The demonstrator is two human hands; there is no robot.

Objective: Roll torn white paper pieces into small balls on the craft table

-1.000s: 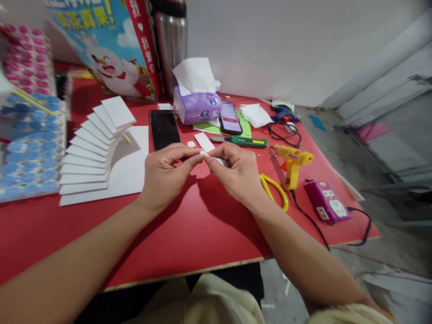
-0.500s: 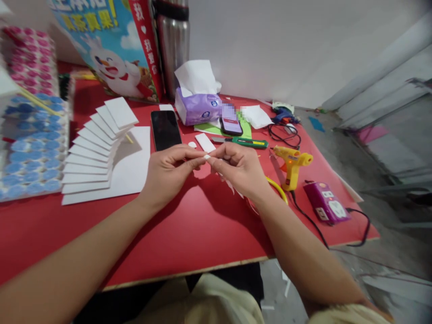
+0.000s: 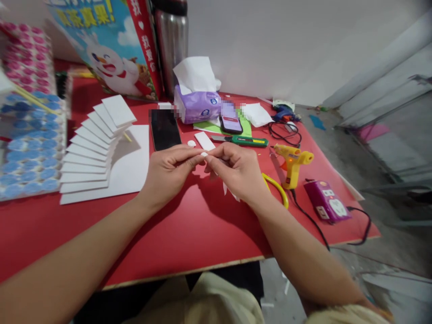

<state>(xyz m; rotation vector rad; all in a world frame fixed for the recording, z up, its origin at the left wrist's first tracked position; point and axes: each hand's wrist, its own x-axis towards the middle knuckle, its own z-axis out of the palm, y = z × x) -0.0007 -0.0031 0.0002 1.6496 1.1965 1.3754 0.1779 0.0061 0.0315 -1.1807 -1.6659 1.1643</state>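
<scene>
Fingertips of my left hand (image 3: pixel 168 175) and my right hand (image 3: pixel 236 171) meet over the red table, both pinching a small white piece (image 3: pixel 204 154). Thin white strips (image 3: pixel 231 192) hang below my right hand. Just beyond the fingers lie a small white disc (image 3: pixel 191 143) and a white rectangular piece (image 3: pixel 204 141). A green utility knife (image 3: pixel 249 141) rests behind my right hand. To the left, white panels (image 3: pixel 89 155) fan out like steps on a white sheet (image 3: pixel 137 157).
Beside my left hand lies a black phone (image 3: pixel 165 130); behind are a purple tissue pack (image 3: pixel 199 105), a steel bottle (image 3: pixel 172 45) and another phone (image 3: pixel 231 123). A yellow glue gun (image 3: pixel 293 162) and a purple power socket (image 3: pixel 326 201) stand right, with cables. Blue rolled pieces (image 3: pixel 32 157) fill the far left.
The small white piece has turned slightly between my fingertips, and the fingers of my right hand have shifted a little. The strips below it have moved slightly left.
</scene>
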